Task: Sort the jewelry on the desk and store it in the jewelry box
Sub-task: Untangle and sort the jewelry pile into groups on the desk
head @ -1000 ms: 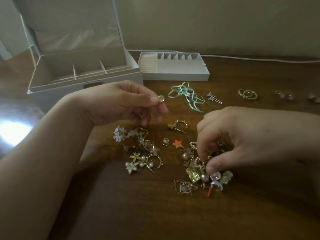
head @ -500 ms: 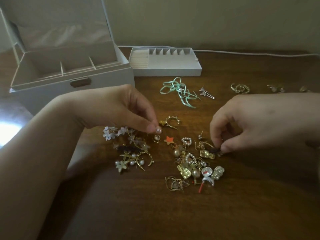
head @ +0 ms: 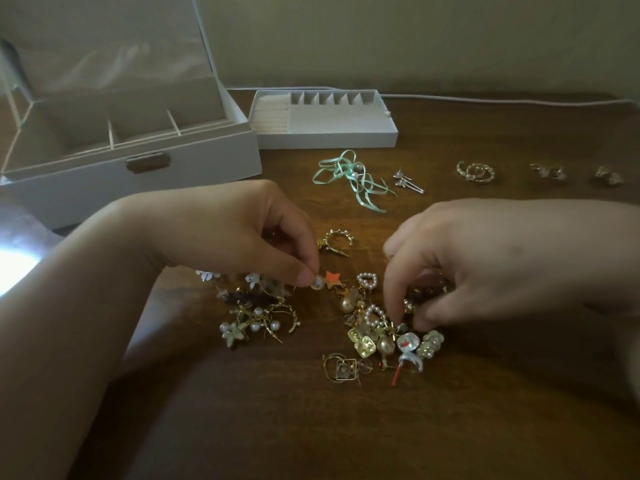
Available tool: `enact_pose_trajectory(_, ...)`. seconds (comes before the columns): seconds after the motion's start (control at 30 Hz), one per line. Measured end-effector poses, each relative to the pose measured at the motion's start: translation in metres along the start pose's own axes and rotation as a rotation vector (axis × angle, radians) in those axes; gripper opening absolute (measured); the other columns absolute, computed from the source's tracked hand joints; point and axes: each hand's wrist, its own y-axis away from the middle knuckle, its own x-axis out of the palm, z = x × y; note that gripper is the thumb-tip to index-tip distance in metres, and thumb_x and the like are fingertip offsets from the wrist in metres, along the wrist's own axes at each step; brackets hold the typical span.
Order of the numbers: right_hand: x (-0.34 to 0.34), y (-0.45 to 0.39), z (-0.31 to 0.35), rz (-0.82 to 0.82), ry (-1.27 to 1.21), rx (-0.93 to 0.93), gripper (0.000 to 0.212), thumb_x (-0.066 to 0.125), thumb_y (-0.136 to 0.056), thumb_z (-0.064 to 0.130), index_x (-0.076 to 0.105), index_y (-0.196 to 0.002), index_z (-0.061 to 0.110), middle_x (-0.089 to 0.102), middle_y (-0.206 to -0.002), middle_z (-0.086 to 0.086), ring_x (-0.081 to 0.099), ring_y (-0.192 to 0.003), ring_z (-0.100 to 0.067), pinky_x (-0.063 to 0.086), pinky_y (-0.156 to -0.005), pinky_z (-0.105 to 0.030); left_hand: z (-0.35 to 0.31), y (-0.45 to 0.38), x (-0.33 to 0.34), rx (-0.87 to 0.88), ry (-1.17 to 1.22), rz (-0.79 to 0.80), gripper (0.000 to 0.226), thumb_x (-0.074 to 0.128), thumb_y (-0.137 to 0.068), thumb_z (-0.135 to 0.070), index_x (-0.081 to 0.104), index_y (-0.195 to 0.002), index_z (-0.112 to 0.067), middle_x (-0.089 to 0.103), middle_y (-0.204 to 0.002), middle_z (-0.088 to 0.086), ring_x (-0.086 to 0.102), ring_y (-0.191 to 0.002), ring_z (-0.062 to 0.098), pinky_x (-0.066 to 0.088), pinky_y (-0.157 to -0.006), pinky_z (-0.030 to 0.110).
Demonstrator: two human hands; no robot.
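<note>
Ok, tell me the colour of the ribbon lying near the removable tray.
Mint green; the thin looped fabric ribbon shows best in the head view.

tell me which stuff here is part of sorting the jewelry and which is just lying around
Part of the job:
- jewelry box, lid open
- white divided tray
- mixed jewelry pile
- flower and pearl cluster
- small round stud pinched by the left hand
- right hand, digging in the pile
- pairs laid out behind, such as the gold hoops

Just lying about:
- white cable along the wall

My desk [head: 346, 427] is glossy dark wood. The jewelry box [head: 194, 161] looks matt and off-white. I see shiny gold metal earrings [head: 362, 344], smooth pearls [head: 367, 280] and satiny mint ribbon [head: 349, 176].
</note>
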Motion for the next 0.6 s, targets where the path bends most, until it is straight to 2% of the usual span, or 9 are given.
enact_pose_trajectory(0.13,0.002,-0.005,0.001,-0.013,0.079,-0.007,0.021,0.071,-0.077,0.051,0.063,-0.097,0.049,0.046,-0.087,0.043,0.049,-0.083,0.012,0.036,-0.065,-0.015,-0.001,-0.001,0.0,-0.004,0.041,-0.038,0.02,0.07,-0.073,-0.052,0.076,-0.085,-0.036,0.072,-0.082,0.002,0.064,-0.073,0.027,0.052,-0.069,0.045)
enact_pose_trajectory(0.23,0.003,-0.008,0.004,-0.027,0.118,-0.012,0.021,0.07,-0.078,0.053,0.062,-0.096,0.048,0.046,-0.09,0.04,0.048,-0.086,0.01,0.038,-0.068,-0.017,0.001,0.002,-0.006,-0.013,0.075,-0.091,0.023,0.07,-0.073,-0.051,0.077,-0.086,-0.033,0.072,-0.083,0.003,0.063,-0.072,0.029,0.05,-0.069,0.038)
enact_pose_trajectory(0.3,0.004,-0.009,0.004,-0.041,0.121,-0.018,0.019,0.069,-0.078,0.053,0.062,-0.094,0.045,0.052,-0.088,0.025,0.05,-0.088,0.003,0.045,-0.071,-0.025,0.003,0.004,-0.009,-0.038,0.089,-0.144,0.03,0.07,-0.071,-0.055,0.077,-0.086,-0.029,0.07,-0.083,0.014,0.056,-0.071,0.04,0.045,-0.068,0.042)
enact_pose_trajectory(0.4,0.0,-0.004,0.001,-0.033,0.009,-0.016,0.017,0.072,-0.077,0.05,0.063,-0.089,0.043,0.054,-0.087,0.012,0.053,-0.086,-0.006,0.049,-0.073,-0.034,0.003,0.004,-0.009,-0.067,0.109,-0.164,0.035,0.07,-0.069,-0.056,0.077,-0.086,-0.026,0.068,-0.082,0.02,0.051,-0.066,0.038,0.04,-0.066,0.042)
enact_pose_trajectory(0.5,-0.008,0.005,-0.003,-0.007,-0.131,-0.011,0.012,0.069,-0.079,0.047,0.066,-0.09,0.043,0.06,-0.091,0.01,0.059,-0.087,-0.01,0.05,-0.077,-0.037,0.002,0.004,-0.007,-0.073,0.114,-0.158,0.034,0.07,-0.07,-0.055,0.077,-0.086,-0.026,0.068,-0.081,0.017,0.051,-0.065,0.033,0.04,-0.065,0.039)
enact_pose_trajectory(0.6,-0.01,0.007,-0.006,-0.032,-0.142,-0.024,0.011,0.061,-0.083,0.048,0.065,-0.093,0.045,0.064,-0.096,0.02,0.061,-0.092,-0.005,0.051,-0.08,-0.031,0.002,0.004,-0.007,-0.076,0.132,-0.164,0.034,0.071,-0.07,-0.054,0.077,-0.087,-0.025,0.067,-0.082,0.02,0.05,-0.065,0.038,0.039,-0.066,0.041)
